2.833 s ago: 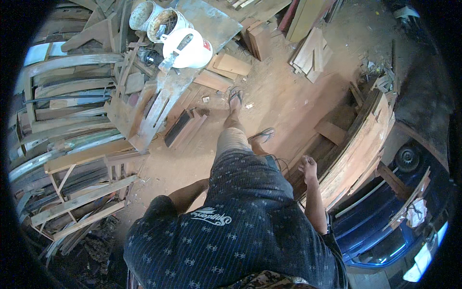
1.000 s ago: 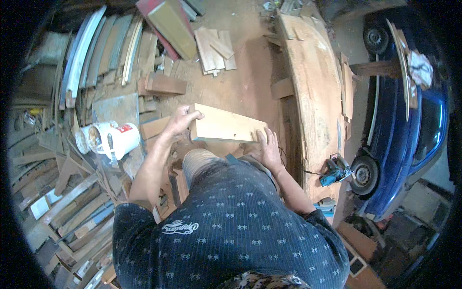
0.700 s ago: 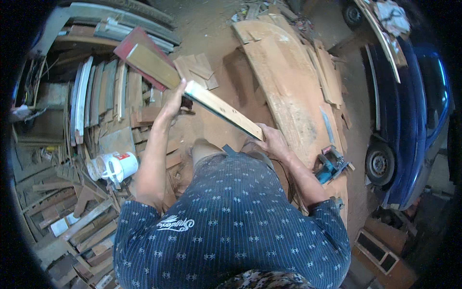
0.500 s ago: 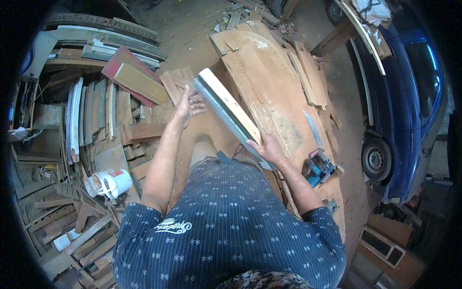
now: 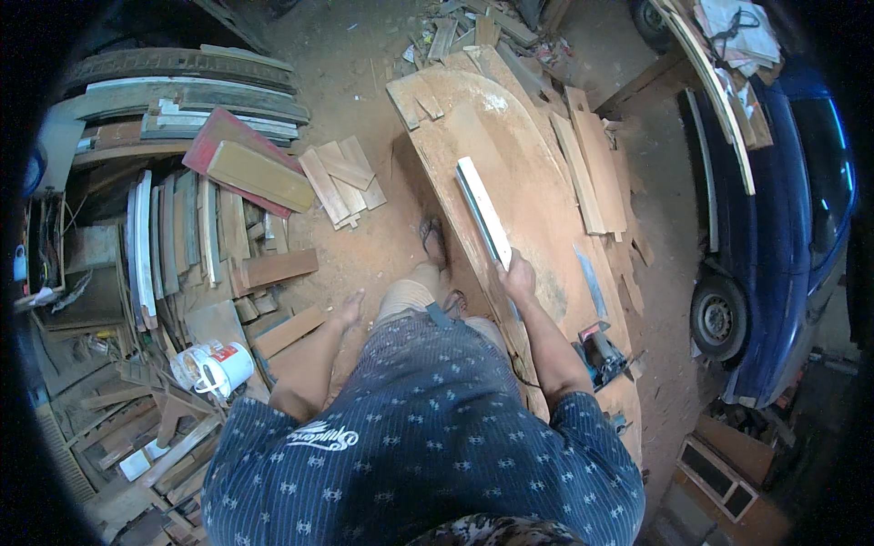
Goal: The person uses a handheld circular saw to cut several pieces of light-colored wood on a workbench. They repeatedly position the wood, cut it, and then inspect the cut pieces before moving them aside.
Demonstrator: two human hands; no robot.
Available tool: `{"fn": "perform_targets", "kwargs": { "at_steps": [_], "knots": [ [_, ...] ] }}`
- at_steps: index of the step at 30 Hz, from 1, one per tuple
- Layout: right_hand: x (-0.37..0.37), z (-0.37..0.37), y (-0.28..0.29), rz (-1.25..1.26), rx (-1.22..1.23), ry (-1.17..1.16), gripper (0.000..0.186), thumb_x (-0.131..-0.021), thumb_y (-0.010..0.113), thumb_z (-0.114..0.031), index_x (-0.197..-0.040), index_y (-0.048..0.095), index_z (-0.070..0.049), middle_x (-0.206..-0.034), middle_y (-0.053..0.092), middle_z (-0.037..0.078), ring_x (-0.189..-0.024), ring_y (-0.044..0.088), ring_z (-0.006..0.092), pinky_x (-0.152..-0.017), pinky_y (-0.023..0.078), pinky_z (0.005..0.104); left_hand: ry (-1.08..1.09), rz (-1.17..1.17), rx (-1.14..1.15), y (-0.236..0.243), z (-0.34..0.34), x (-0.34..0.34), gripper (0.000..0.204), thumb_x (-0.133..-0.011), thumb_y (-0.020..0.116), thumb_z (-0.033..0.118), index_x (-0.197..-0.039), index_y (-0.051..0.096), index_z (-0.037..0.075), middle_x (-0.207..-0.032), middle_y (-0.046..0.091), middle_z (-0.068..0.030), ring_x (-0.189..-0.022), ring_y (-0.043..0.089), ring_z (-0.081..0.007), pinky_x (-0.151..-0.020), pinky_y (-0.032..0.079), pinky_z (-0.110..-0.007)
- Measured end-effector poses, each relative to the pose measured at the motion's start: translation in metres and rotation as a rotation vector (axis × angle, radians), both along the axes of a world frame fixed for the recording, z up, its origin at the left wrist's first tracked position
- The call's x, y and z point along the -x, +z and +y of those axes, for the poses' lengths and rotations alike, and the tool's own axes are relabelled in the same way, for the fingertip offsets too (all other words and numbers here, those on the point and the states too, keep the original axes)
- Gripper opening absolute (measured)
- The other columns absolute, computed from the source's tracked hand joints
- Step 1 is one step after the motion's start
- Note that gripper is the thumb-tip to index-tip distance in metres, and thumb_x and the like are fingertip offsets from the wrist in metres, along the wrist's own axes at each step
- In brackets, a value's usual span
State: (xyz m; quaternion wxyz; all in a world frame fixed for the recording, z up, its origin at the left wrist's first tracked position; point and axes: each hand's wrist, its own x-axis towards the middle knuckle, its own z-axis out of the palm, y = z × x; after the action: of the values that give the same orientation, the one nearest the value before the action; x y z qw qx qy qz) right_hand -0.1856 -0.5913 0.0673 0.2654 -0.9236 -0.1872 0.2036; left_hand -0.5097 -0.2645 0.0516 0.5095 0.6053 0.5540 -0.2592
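Note:
My right hand [image 5: 515, 278] is closed round the near end of a long narrow board [image 5: 482, 202], pale on top with a darker greenish side, angled away from me over a big curved, dusty wooden panel on the right [image 5: 496, 136]. My left hand [image 5: 349, 308] hangs at my left beside my leg, empty, fingers loose and apart. Behind my right hand on the panel lie a flat grey metal strip [image 5: 590, 278] and, nearer me, a teal and black power saw [image 5: 596, 357].
Loose boards [image 5: 339, 182] lie on the dirt floor [image 5: 341, 100] ahead. Stacked timber [image 5: 182, 227], a red panel [image 5: 202, 150] and white buckets [image 5: 229, 371] crowd the left. Along the right stands a blue car [image 5: 765, 255] with boards leaning beside it. My sandalled feet [image 5: 434, 244] are by the panel.
Both hands held the board earlier; my left hand has let go and dropped to my side. My right hand has swung the board rightward over the curved panel as I stepped forward.

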Motion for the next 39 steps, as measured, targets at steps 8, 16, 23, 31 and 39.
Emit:
{"fn": "perform_targets", "kwargs": {
  "at_steps": [8, 16, 23, 31, 39],
  "knots": [
    [-0.086, 0.128, -0.029, -0.005, -0.052, 0.097, 0.046, -0.092, 0.069, -0.032, -0.126, 0.056, -0.003, -0.101, 0.070, 0.026, -0.097, 0.068, 0.0451, -0.087, 0.053, 0.0525, 0.336, 0.107, -0.064, 0.030, 0.076, 0.015, 0.084, -0.096, 0.051, 0.068, -0.153, 0.041, 0.007, -0.130, 0.059, -0.0214, -0.091, 0.067, -0.0291, -0.078, 0.057, -0.042],
    [-0.102, 0.142, -0.011, 0.047, -0.108, 0.050, 0.061, -0.093, 0.069, -0.038, -0.137, 0.052, 0.000, -0.127, 0.063, 0.027, -0.120, 0.059, 0.0414, -0.104, 0.046, 0.0477, 0.289, -0.008, -0.140, 0.018, 0.132, -0.103, 0.080, -0.096, 0.054, 0.066, -0.143, 0.050, 0.001, -0.119, 0.062, -0.0151, -0.088, 0.064, -0.0224, -0.079, 0.055, -0.038],
    [-0.027, -0.064, 0.029, 0.379, 0.581, -0.177, 0.043, -0.091, 0.061, -0.029, -0.116, 0.067, 0.005, -0.121, 0.064, 0.031, -0.120, 0.061, 0.0412, -0.103, 0.049, 0.0478, 0.086, -0.212, -0.005, -0.031, 0.114, -0.176, 0.067, -0.100, 0.053, 0.058, -0.140, 0.054, 0.005, -0.120, 0.062, -0.0106, -0.084, 0.062, -0.0180, -0.071, 0.053, -0.033],
    [0.060, -0.211, -0.020, 0.389, 1.172, -0.356, 0.044, -0.095, 0.056, -0.030, -0.125, 0.070, -0.001, -0.137, 0.063, 0.021, -0.123, 0.062, 0.0438, -0.094, 0.052, 0.0585, -0.072, -0.207, -0.195, 0.018, 0.114, -0.165, 0.059, -0.099, 0.057, 0.056, -0.127, 0.057, 0.004, -0.102, 0.066, -0.0098, -0.075, 0.062, -0.0180, -0.066, 0.051, -0.030],
    [0.057, -0.282, 0.026, 0.472, 0.830, -0.332, 0.036, -0.080, 0.075, -0.018, -0.112, 0.075, -0.003, -0.119, 0.072, 0.020, -0.113, 0.070, 0.0347, -0.093, 0.057, 0.0465, -0.445, -0.394, -0.479, 0.048, 0.052, -0.160, 0.047, -0.097, 0.066, 0.043, -0.112, 0.068, -0.001, -0.097, 0.071, -0.0129, -0.074, 0.067, -0.0200, -0.071, 0.054, -0.034]
  ]
}}
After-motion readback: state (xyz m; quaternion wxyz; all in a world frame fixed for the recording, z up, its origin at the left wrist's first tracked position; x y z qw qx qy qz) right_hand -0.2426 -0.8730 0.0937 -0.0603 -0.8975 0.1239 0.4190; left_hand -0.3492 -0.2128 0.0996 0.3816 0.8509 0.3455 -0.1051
